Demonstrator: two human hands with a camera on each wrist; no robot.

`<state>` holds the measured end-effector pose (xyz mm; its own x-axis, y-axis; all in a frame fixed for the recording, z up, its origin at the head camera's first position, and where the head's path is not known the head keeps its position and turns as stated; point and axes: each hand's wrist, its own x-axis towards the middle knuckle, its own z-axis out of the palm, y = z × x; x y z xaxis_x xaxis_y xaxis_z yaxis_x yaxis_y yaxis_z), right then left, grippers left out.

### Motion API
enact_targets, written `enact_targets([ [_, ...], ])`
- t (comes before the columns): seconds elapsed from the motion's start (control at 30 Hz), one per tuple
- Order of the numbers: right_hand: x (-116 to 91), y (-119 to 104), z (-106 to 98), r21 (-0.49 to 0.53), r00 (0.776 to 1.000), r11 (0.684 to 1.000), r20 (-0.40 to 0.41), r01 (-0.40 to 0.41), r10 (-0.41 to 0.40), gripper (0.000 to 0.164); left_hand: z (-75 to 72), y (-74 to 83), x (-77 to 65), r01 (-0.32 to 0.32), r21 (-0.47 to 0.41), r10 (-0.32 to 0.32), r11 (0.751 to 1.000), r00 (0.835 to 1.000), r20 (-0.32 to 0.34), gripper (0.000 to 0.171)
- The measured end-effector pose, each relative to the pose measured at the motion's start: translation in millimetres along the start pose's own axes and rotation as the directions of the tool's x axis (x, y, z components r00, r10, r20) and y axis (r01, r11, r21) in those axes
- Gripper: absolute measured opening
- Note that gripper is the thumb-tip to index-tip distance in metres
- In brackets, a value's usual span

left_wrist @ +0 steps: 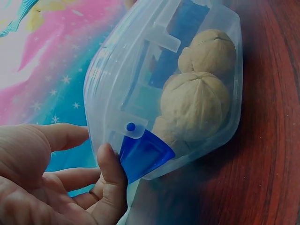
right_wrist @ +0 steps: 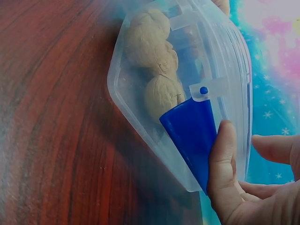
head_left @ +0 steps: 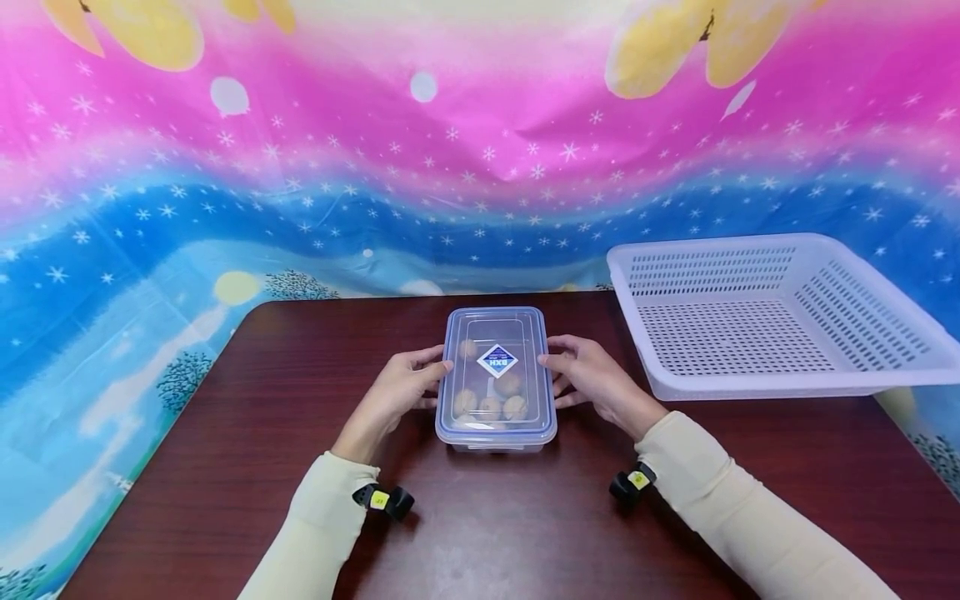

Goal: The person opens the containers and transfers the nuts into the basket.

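Note:
A clear plastic food container (head_left: 491, 325) with a blue-edged lid and a diamond-shaped label stands on the table between both hands. Several walnuts (head_left: 514, 407) show through it, mostly towards its near end. At its left side, my left hand (head_left: 405, 379) has the thumb on the lid's edge and the other fingers along the side. One fingertip touches a blue side latch (left_wrist: 145, 152), which slants outward. My right hand (head_left: 592, 379) holds the opposite side likewise, thumb at the lid's edge and a finger against another tilted blue latch (right_wrist: 192, 136).
A white perforated plastic basket (head_left: 787, 385) stands at the back right of the dark wooden table (head_left: 480, 533). Behind the table hangs a colourful patterned cloth (head_left: 450, 192). Black wrist cameras (head_left: 630, 483) sit on both cuffs.

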<state>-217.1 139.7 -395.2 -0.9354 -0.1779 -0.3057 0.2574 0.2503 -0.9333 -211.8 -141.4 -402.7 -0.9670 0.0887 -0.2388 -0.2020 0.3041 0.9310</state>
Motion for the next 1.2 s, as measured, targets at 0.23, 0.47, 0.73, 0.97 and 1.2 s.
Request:
enact_targets([
  [0.23, 0.7, -0.8, -0.9, -0.004, 1.0, 1.0, 0.022, 0.0, 0.0, 0.056, -2.4, 1.0, -0.8, 0.03, 0.023, -0.031, 0.999, 0.999, 0.027, 0.057],
  [0.47, 0.0, -2.0, -1.0, -0.025, 0.999, 1.0, 0.029, 0.016, -0.015, 0.053, -3.5, 3.0, -3.3, 0.033, 0.038, -0.033, 0.999, 0.999, 0.021, 0.057],
  [0.73, -2.1, -6.7, 1.2, -0.047, 0.999, 0.998, 0.032, 0.04, -0.039, 0.052, -3.8, 5.3, -5.3, 0.01, 0.041, -0.011, 0.999, 1.0, 0.018, 0.056],
  [0.97, -5.5, -14.1, 0.0, -0.089, 0.999, 0.995, 0.02, 0.045, -0.043, 0.052, -5.7, 9.1, -5.8, -0.012, 0.016, 0.011, 1.0, 0.999, 0.03, 0.058],
  [1.2, -8.5, -23.2, -3.2, -0.087, 0.997, 0.994, 0.033, 0.065, -0.063, 0.055, -8.9, 18.7, -8.9, -0.001, 0.011, 0.001, 1.0, 1.0, 0.021, 0.056],
])
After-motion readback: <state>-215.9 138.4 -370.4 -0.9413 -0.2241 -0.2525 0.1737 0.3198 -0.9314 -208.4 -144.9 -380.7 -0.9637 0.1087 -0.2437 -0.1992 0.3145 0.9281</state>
